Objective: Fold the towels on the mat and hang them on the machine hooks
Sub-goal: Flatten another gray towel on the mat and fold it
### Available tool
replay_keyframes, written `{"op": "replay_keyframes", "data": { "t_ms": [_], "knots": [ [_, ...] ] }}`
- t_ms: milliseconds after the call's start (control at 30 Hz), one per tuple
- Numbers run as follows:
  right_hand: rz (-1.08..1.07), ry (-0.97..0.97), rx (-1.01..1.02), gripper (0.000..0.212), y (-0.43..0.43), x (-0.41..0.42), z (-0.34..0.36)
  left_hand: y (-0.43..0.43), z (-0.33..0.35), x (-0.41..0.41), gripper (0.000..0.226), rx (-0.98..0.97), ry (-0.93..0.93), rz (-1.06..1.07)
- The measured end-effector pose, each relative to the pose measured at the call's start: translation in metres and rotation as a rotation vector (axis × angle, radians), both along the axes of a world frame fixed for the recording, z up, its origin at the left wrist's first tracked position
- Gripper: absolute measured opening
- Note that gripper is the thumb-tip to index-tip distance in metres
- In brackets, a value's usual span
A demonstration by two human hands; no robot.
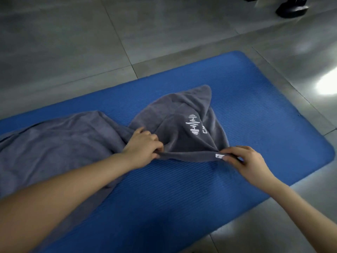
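I have the grey towel (175, 128) on the blue exercise mat (255, 99), bunched and unfolded, its long part trailing off to my left across the mat. My left hand (144, 147) pinches the near hem with curled fingers; my right hand (244, 159) pinches the same hem at the corner by the small white tag (218, 156). The hem is stretched taut between them, likely so I can straighten this edge before folding. White embroidered logo (196, 125) faces up. No machine hooks in view. Grey tiled floor (73, 42) around the mat; a dark shoe (291, 10) at the top right. Folding looks barely started.
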State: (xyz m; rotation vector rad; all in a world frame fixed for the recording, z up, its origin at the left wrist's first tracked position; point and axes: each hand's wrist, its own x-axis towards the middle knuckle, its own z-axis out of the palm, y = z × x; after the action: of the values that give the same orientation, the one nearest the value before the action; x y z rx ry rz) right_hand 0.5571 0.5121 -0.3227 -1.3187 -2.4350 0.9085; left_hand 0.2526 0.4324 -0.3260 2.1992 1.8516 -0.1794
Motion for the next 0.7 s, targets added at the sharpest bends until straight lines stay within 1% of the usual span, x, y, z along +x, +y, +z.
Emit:
{"op": "replay_keyframes", "data": {
  "t_ms": [67,100,133,167,233,267,300,333,367,400,433,467,533,567,633,700],
  "knots": [
    [0.036,0.036,-0.195,0.017,0.003,0.001,0.031,0.004,0.021,-0.009,0.012,-0.075,-0.197,0.068],
    [0.082,0.054,-0.318,0.016,0.007,-0.001,0.05,0.007,0.036,-0.016,0.008,-0.165,-0.288,0.107],
    [0.164,0.03,-0.426,0.016,0.012,-0.003,0.067,0.01,0.053,-0.023,0.005,-0.257,-0.36,0.132],
    [0.278,-0.034,-0.536,0.015,0.017,-0.005,0.085,0.013,0.072,-0.028,0.007,-0.347,-0.4,0.137],
    [0.493,-0.178,-0.69,0.013,0.028,-0.01,0.117,0.019,0.108,-0.03,0.013,-0.554,-0.429,0.095],
    [0.569,-0.206,-0.749,0.013,0.035,-0.012,0.132,0.022,0.124,-0.028,0.012,-0.652,-0.431,0.068],
    [0.607,-0.199,-0.809,0.012,0.043,-0.014,0.148,0.026,0.138,-0.027,0.011,-0.716,-0.434,0.049],
    [0.617,-0.166,-0.833,0.01,0.052,-0.015,0.161,0.031,0.149,-0.027,0.01,-0.735,-0.435,0.043],
    [0.586,-0.121,-0.828,0.016,0.062,-0.018,0.172,0.037,0.158,-0.03,0.01,-0.715,-0.444,0.054],
    [0.522,-0.091,-0.773,0.028,0.074,-0.022,0.179,0.045,0.163,-0.035,0.009,-0.662,-0.463,0.084],
    [0.422,-0.075,-0.676,0.038,0.086,-0.028,0.183,0.054,0.165,-0.041,0.009,-0.578,-0.481,0.136],
    [0.318,-0.065,-0.543,0.038,0.102,-0.035,0.18,0.065,0.165,-0.047,0.007,-0.459,-0.48,0.204],
    [0.128,-0.091,-0.237,0.018,0.133,-0.06,0.165,0.092,0.153,-0.057,0.005,-0.149,-0.399,0.351],
    [0.047,-0.12,-0.078,0.014,0.146,-0.075,0.155,0.107,0.145,-0.059,0.011,0.009,-0.341,0.424],
    [-0.114,-0.149,0.18,0.021,0.168,-0.102,0.136,0.131,0.127,-0.06,0.017,0.258,-0.263,0.556],
    [-0.208,-0.155,0.333,0.031,0.181,-0.115,0.12,0.144,0.108,-0.057,0.023,0.404,-0.239,0.681]
  ]
}}
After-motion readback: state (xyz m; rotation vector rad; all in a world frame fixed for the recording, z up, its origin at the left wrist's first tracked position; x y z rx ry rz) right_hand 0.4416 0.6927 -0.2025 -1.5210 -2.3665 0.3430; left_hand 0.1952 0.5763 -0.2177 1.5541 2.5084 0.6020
